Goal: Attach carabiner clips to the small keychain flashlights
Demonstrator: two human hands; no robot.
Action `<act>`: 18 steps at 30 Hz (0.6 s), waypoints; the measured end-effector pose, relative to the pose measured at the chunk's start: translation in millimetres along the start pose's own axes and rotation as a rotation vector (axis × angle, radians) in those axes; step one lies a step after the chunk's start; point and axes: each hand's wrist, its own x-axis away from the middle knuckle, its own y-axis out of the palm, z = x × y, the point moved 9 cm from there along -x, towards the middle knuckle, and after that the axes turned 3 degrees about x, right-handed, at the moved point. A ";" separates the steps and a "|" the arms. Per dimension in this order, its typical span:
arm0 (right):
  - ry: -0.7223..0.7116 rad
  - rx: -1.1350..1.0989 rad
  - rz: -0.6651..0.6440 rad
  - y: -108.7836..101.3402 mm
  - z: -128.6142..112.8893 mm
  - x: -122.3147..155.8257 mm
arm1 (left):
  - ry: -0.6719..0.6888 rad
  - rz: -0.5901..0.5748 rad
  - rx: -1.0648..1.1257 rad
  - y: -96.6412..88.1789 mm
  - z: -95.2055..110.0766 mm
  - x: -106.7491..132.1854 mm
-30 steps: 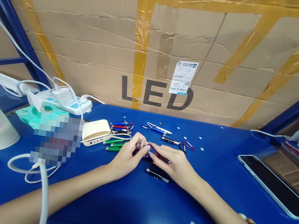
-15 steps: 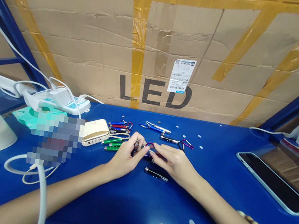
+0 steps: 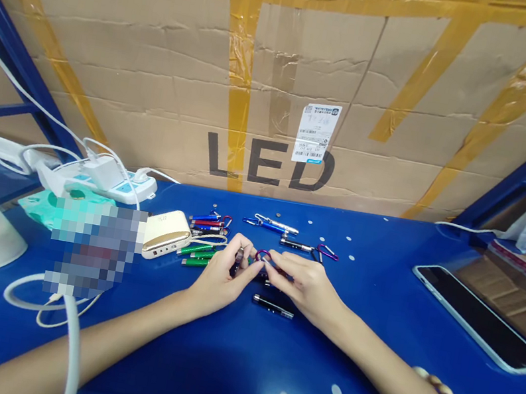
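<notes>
In the head view I'm seeing the left hand (image 3: 222, 277) pinching a dark keychain torch (image 3: 238, 259) over the blue table (image 3: 194, 367). The right hand (image 3: 303, 286) is closing beside a purple carabiner (image 3: 262, 255), its hold unclear to me. Black "LED" lettering (image 3: 268, 163) is showing on the cardboard carton (image 3: 284, 73) behind.

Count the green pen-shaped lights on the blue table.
2 green pen-shaped lights: one lies beside the gold power bank, the other just below it, both left of the person's left hand. More may be hidden among the other lights.

Carabiner (image 3: 262, 255) partly hidden behind right hand (image 3: 303, 286).
</notes>
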 end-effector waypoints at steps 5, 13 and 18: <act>0.000 -0.007 0.037 -3.3 0.5 0.3 | -0.004 -0.006 0.051 1.4 -0.9 -0.3; -0.013 0.008 0.052 -1.4 -1.7 -1.2 | -0.006 0.008 0.021 0.1 -1.3 -1.5; -0.072 0.077 0.079 -4.2 -6.8 -1.0 | -0.005 -0.007 0.004 0.7 0.4 -1.5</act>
